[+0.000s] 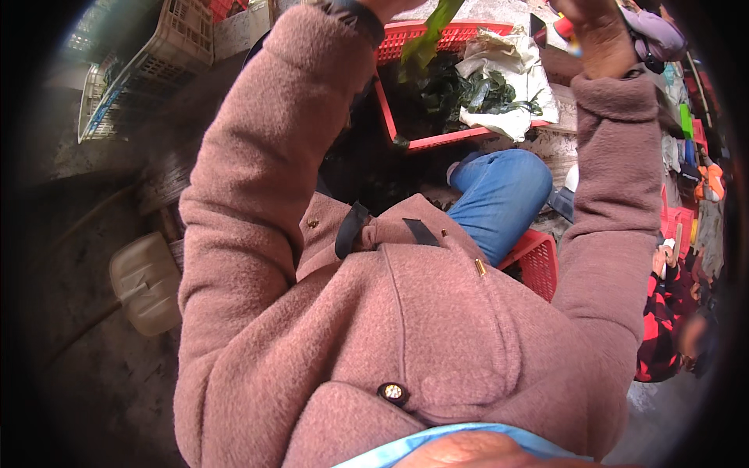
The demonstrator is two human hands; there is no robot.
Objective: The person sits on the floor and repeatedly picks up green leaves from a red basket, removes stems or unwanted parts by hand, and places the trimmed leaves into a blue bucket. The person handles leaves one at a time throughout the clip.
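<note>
My left hand [393, 7] is at the top edge, mostly cut off, with its fingers out of view. Just right of it hangs a translucent green strip of what looks like seaweed [432, 36]; its upper end is out of frame. My right hand [598, 41] is raised at the top right, its fingers cut off or blurred, so its hold cannot be told. Between and below the hands, a red plastic basket [436, 140] contains dark green seaweed [491, 92]. A white woven sack [508, 50] lies over its right side, with some seaweed on it.
Pale plastic crates [182, 38] stand at the upper left, and a beige plastic container [146, 285] is at the left. Another red basket [537, 263] is beside my bent knee. At the right edge are other people, one in a red-and-black garment [660, 330], and several coloured items.
</note>
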